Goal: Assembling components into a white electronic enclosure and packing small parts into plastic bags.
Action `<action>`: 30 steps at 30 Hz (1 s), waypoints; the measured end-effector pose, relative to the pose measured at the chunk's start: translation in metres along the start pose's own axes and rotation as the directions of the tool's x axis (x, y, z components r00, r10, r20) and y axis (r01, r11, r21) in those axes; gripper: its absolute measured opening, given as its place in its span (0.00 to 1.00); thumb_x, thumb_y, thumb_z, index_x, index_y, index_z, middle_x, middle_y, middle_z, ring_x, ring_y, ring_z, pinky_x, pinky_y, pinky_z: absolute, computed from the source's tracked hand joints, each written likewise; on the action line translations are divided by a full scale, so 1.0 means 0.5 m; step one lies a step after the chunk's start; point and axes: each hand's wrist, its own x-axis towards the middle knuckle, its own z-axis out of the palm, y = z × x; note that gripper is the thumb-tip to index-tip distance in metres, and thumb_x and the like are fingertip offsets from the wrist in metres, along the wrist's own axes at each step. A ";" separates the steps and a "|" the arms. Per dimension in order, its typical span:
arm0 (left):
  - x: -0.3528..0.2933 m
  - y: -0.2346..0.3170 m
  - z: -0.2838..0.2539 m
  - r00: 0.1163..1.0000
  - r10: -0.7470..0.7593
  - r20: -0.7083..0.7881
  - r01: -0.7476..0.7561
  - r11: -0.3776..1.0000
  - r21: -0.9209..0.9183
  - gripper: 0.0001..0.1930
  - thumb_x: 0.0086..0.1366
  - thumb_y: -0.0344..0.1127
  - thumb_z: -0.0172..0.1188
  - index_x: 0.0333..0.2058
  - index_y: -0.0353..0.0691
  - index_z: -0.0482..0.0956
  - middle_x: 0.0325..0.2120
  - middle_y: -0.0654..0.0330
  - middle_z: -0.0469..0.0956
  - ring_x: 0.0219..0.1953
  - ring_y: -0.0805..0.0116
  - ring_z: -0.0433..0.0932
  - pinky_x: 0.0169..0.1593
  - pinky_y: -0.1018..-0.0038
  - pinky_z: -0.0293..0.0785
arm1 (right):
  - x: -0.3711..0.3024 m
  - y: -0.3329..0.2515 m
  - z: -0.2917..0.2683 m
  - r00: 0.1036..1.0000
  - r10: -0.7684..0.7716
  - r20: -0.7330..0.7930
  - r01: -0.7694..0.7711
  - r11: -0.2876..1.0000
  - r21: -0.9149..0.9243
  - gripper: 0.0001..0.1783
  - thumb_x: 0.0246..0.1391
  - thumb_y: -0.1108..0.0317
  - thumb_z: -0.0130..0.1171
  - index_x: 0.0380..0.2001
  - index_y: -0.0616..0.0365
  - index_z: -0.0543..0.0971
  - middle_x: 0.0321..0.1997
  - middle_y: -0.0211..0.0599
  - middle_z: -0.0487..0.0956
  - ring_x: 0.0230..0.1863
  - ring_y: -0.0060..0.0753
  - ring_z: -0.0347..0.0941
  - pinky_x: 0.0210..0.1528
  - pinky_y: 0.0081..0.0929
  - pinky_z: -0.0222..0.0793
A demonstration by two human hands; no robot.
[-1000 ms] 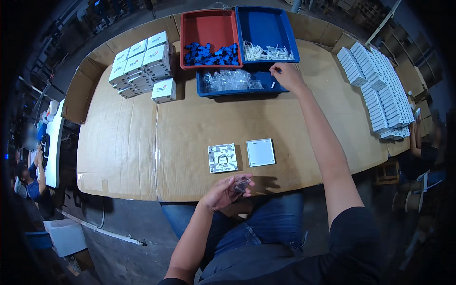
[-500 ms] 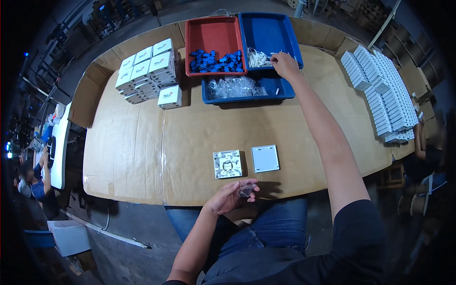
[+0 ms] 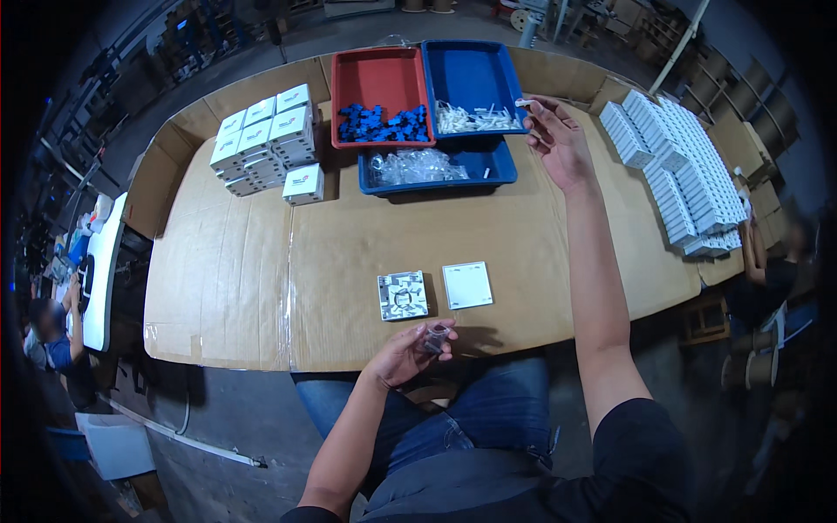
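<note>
My left hand is closed on a small clear plastic bag, just off the table's near edge. In my right hand, a small white plastic piece is pinched between thumb and fingertips. That hand hovers at the right side of the far blue tray, which holds a heap of similar white pieces. Beyond my left hand lies a square white box base with grey-patterned inner parts. A flat white square cover rests to its right.
A red tray contains blue plastic parts. Clear bags fill the nearer blue tray. White boxes are stacked at left; rows of white units stand at right. Other people sit at both sides.
My right hand has come up out of the far blue tray and moved to its right, carrying a white piece. The left hand still holds the bag. The whole view has shifted slightly.
</note>
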 end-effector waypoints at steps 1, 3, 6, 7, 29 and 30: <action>0.002 0.002 0.001 1.000 0.012 0.007 -0.012 1.000 0.005 0.31 0.77 0.53 0.50 0.66 0.33 0.69 0.52 0.57 0.79 0.50 0.65 0.80 0.61 0.66 0.76 | -0.009 -0.005 -0.003 1.000 -0.008 -0.008 0.008 1.000 -0.002 0.12 0.63 0.65 0.67 0.48 0.55 0.85 0.42 0.27 0.85 0.37 0.16 0.77 0.34 0.17 0.71; 0.001 0.005 0.010 1.000 -0.001 0.000 0.001 1.000 -0.002 0.28 0.79 0.51 0.48 0.65 0.33 0.71 0.52 0.58 0.80 0.50 0.67 0.80 0.59 0.68 0.77 | -0.025 -0.010 -0.008 1.000 -0.010 0.015 0.010 1.000 -0.023 0.12 0.63 0.65 0.68 0.48 0.55 0.84 0.43 0.28 0.85 0.37 0.16 0.77 0.34 0.17 0.71; -0.004 0.002 0.007 1.000 0.026 -0.012 -0.026 1.000 0.006 0.28 0.79 0.51 0.48 0.65 0.34 0.71 0.51 0.58 0.80 0.49 0.67 0.80 0.58 0.68 0.77 | -0.061 -0.016 0.017 1.000 0.013 -0.006 -0.013 0.997 -0.076 0.12 0.65 0.64 0.65 0.49 0.56 0.83 0.46 0.30 0.84 0.39 0.17 0.77 0.37 0.18 0.70; -0.006 0.001 0.007 0.999 0.033 -0.021 -0.033 0.999 0.019 0.28 0.79 0.51 0.48 0.65 0.34 0.71 0.51 0.58 0.80 0.49 0.67 0.80 0.57 0.68 0.77 | -0.080 -0.017 0.029 1.000 0.015 -0.003 -0.015 0.997 -0.074 0.12 0.65 0.64 0.65 0.49 0.56 0.83 0.46 0.30 0.84 0.39 0.17 0.77 0.37 0.18 0.70; -0.007 -0.030 -0.021 0.991 0.131 0.017 -0.131 0.991 -0.017 0.31 0.79 0.53 0.47 0.68 0.34 0.65 0.51 0.59 0.81 0.46 0.66 0.81 0.56 0.66 0.76 | -0.386 0.121 0.159 0.966 0.214 0.144 -0.241 0.948 0.210 0.09 0.64 0.72 0.64 0.44 0.64 0.83 0.34 0.33 0.81 0.32 0.23 0.77 0.31 0.23 0.75; -0.007 -0.036 -0.024 0.990 0.140 0.012 -0.140 0.990 -0.031 0.30 0.79 0.52 0.47 0.67 0.33 0.66 0.50 0.59 0.81 0.46 0.66 0.81 0.55 0.66 0.77 | -0.396 0.146 0.147 0.970 0.205 0.128 -0.211 0.977 0.037 0.09 0.63 0.72 0.65 0.43 0.65 0.82 0.32 0.31 0.81 0.30 0.21 0.76 0.30 0.22 0.73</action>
